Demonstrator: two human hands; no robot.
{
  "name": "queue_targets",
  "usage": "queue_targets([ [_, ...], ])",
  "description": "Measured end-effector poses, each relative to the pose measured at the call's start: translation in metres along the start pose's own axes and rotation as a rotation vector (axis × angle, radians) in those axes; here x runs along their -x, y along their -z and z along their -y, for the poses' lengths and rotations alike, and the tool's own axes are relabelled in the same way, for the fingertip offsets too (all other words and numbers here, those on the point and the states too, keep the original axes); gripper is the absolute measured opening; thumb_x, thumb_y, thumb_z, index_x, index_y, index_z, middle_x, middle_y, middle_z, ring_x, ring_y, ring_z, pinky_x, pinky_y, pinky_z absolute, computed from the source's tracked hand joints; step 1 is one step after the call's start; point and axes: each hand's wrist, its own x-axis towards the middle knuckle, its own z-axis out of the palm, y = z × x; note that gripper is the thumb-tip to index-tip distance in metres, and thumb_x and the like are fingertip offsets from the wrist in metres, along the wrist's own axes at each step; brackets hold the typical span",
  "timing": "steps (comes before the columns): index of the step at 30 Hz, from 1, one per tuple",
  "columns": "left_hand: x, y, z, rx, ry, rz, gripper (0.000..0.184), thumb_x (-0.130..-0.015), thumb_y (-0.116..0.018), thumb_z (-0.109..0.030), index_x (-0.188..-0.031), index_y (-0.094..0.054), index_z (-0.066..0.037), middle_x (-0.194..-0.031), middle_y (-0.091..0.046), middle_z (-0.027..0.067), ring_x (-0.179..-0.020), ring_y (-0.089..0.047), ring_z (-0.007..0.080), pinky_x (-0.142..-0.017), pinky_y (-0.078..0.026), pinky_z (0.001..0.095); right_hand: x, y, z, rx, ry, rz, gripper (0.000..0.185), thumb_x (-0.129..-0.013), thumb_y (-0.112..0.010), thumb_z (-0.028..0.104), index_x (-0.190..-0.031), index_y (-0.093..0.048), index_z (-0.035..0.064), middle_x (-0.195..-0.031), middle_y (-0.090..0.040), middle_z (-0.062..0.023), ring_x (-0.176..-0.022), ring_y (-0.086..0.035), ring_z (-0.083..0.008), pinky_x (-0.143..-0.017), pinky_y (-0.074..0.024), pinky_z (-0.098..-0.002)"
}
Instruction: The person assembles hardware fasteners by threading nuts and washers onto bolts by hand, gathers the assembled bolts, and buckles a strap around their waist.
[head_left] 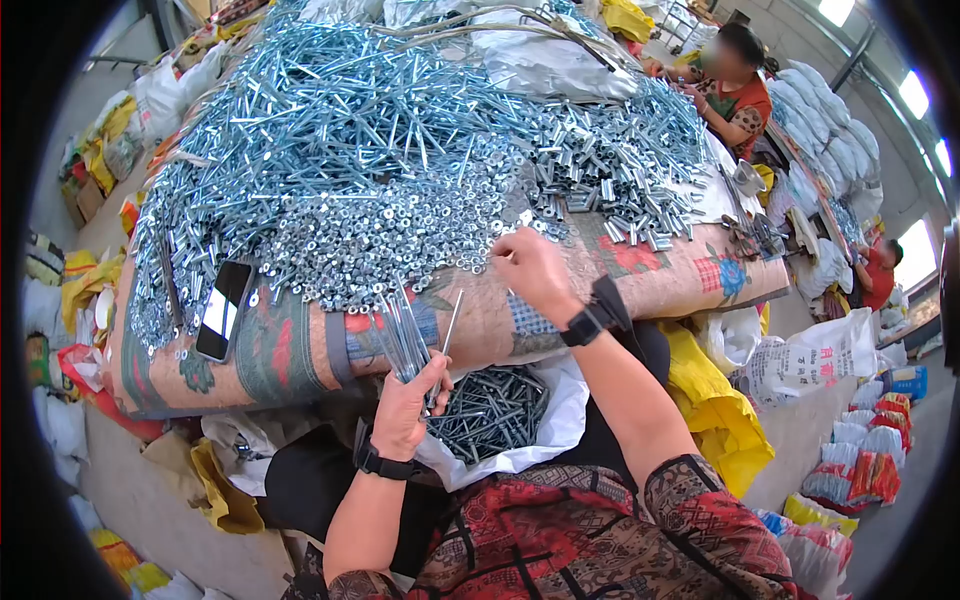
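My left hand point(412, 400) is closed around several long metal bolts point(398, 332), which point up and away from me; one leans apart from the bunch. My right hand point(540, 268) hovers at the near edge of a pile of nuts point(400, 235), its fingers pinched. Whatever sits in that pinch is too small or hidden to make out. Below my hands, a white sack point(572, 405) between my legs holds many metal bolts point(490, 412). Behind the nuts lies a large heap of long bolts point(340, 110). Short metal sleeves point(625, 165) are piled to the right.
A phone point(225, 312) lies on the flowered table cover point(480, 325) at left. Yellow sacks point(715, 410) and a printed white sack point(815, 355) stand on the floor at right. One co-worker point(738, 95) sits at the far right corner, another person point(880, 275) farther off.
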Motion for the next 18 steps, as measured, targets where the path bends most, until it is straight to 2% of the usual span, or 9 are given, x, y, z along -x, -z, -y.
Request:
queue_targets([
  [1,0.0,0.0,0.0,-0.016,-0.003,0.009,0.021,-0.086,-0.07,-0.021,-0.097,-0.062,-0.005,-0.072,-0.061,0.004,-0.054,-0.054,0.009,-0.044,-0.038,0.0211,0.003,0.002,-0.004,-0.001,0.007,0.01,0.012,-0.078,-0.064,0.009,-0.087,-0.066,0.0025,-0.08,-0.062,-0.0114,-0.071,-0.065,-0.0268,-0.066,-0.0521,-0.0372],
  [3,0.001,0.0,0.0,-0.035,-0.001,0.018,0.02,-0.085,-0.07,-0.022,-0.095,-0.062,-0.006,-0.07,-0.06,0.0034,-0.053,-0.053,0.0089,-0.043,-0.037,0.0214,0.012,0.002,-0.012,-0.737,-0.271,0.216,0.015,-0.08,-0.067,0.006,-0.093,-0.065,-0.0013,-0.085,-0.065,-0.0069,-0.072,-0.066,-0.0154,-0.066,-0.0536,-0.0281],
  [4,0.0,-0.001,0.0,-0.069,0.012,0.008,0.02,-0.084,-0.071,-0.022,-0.092,-0.062,-0.006,-0.069,-0.06,0.0031,-0.051,-0.052,0.0087,-0.043,-0.036,0.0215,0.02,0.008,0.002,-0.842,-0.284,0.25,0.016,-0.082,-0.067,0.002,-0.097,-0.063,-0.004,-0.09,-0.066,-0.0054,-0.078,-0.066,-0.0104,-0.07,-0.0545,-0.0235],
  [7,-0.001,-0.005,0.001,-0.121,0.027,-0.005,0.021,-0.082,-0.073,-0.024,-0.085,-0.061,-0.007,-0.066,-0.06,0.0025,-0.049,-0.051,0.0086,-0.041,-0.035,0.022,0.039,0.011,0.019,-0.995,-0.306,0.349,0.019,-0.082,-0.064,0.0,-0.101,-0.062,-0.0035,-0.091,-0.067,-0.0068,-0.082,-0.067,-0.0132,-0.075,-0.0547,-0.0244],
  [12,0.0,-0.006,0.002,-0.137,0.014,-0.001,0.019,-0.083,-0.073,-0.023,-0.085,-0.062,-0.007,-0.067,-0.061,0.0028,-0.049,-0.052,0.0094,-0.041,-0.034,0.0222,0.051,0.013,0.032,-0.998,-0.25,0.327,0.017,-0.083,-0.062,-0.001,-0.1,-0.062,-0.0037,-0.095,-0.067,-0.0068,-0.086,-0.067,-0.0129,-0.077,-0.0543,-0.0243],
  [15,0.001,-0.006,0.002,-0.119,-0.023,-0.021,0.018,-0.083,-0.072,-0.022,-0.086,-0.063,-0.006,-0.068,-0.061,0.0031,-0.049,-0.052,0.0096,-0.041,-0.033,0.0223,0.055,0.009,0.04,-0.842,-0.142,0.205,0.02,-0.081,-0.067,0.0,-0.1,-0.064,-0.002,-0.097,-0.068,-0.0091,-0.085,-0.068,-0.0156,-0.077,-0.0541,-0.0253],
  [17,0.001,-0.006,0.003,-0.07,-0.052,-0.047,0.018,-0.083,-0.072,-0.021,-0.086,-0.063,-0.006,-0.068,-0.061,0.0034,-0.049,-0.052,0.0096,-0.041,-0.034,0.0222,0.053,0.014,0.056,-0.21,0.44,-0.114,0.019,-0.077,-0.07,0.002,-0.097,-0.067,0.0026,-0.103,-0.067,-0.0108,-0.086,-0.067,-0.0213,-0.075,-0.0529,-0.0287],
  [18,0.0,-0.006,0.003,-0.024,-0.083,-0.07,0.018,-0.083,-0.072,-0.02,-0.087,-0.063,-0.005,-0.068,-0.061,0.0036,-0.05,-0.052,0.0095,-0.041,-0.034,0.022,0.045,0.015,0.061,-0.167,0.476,-0.164,0.02,-0.075,-0.07,0.005,-0.095,-0.07,0.0069,-0.102,-0.066,-0.0103,-0.087,-0.065,-0.0279,-0.075,-0.0515,-0.0342],
])
